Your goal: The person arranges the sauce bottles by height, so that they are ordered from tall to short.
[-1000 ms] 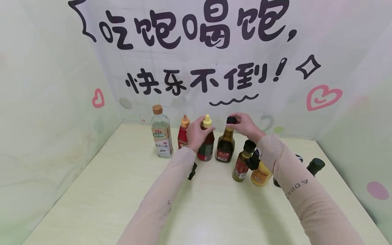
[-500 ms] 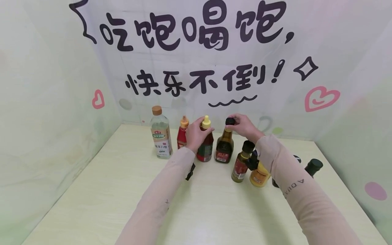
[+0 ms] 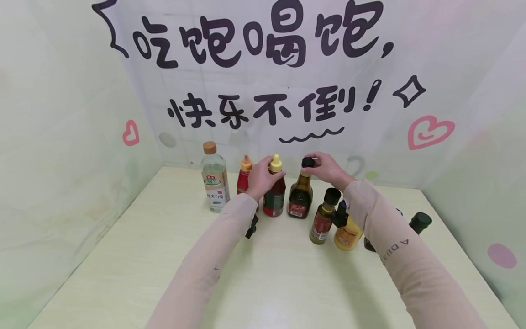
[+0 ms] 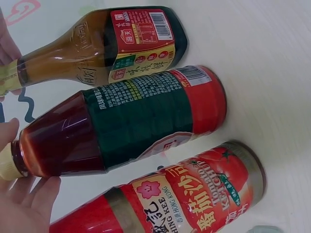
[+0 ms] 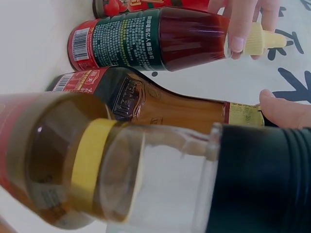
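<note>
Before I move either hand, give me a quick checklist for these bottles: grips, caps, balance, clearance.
1. Left hand pinching the yellow-capped bottle near its neck: ok.
2. Right hand pinching the brown bottle near its top: ok.
3. Yellow cap and black cap on: ok. How tight they are: cannot tell.
4. Both bottles upright: ok.
5. Room around the right wrist: not ok; the front bottle stands close to it.
6. Full view of what stands behind the right sleeve: not ok; partly hidden.
</note>
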The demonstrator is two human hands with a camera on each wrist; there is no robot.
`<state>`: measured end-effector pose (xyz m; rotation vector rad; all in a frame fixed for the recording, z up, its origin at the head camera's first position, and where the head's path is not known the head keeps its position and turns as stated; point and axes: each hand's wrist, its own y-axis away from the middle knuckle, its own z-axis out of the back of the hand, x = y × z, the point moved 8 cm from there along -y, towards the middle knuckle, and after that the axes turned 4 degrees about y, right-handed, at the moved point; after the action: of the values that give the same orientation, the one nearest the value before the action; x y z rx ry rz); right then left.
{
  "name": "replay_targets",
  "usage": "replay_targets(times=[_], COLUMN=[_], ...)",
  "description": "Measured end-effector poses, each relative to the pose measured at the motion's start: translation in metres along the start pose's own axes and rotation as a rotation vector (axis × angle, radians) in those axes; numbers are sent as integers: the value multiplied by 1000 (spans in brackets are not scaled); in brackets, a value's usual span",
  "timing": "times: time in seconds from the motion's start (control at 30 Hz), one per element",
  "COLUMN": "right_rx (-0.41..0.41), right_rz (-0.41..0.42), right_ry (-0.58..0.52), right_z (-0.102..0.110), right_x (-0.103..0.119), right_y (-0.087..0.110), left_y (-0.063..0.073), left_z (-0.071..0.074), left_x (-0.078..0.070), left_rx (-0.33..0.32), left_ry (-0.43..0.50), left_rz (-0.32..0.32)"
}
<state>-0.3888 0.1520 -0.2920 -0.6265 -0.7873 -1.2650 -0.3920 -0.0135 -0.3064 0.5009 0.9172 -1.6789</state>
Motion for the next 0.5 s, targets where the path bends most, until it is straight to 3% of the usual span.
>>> replay_targets(times=[0.2,0.5], right_rx=[22,26], right_rz=[16,74], right_ry=[29,89], right_z=[3,14], right_x=[4,9], right_y=[6,20], left_y=[3,17], left_z=[-3,1], left_x=[2,3], left_rx=[44,38], left_ry=[93,209], left_rz=[-10,-45])
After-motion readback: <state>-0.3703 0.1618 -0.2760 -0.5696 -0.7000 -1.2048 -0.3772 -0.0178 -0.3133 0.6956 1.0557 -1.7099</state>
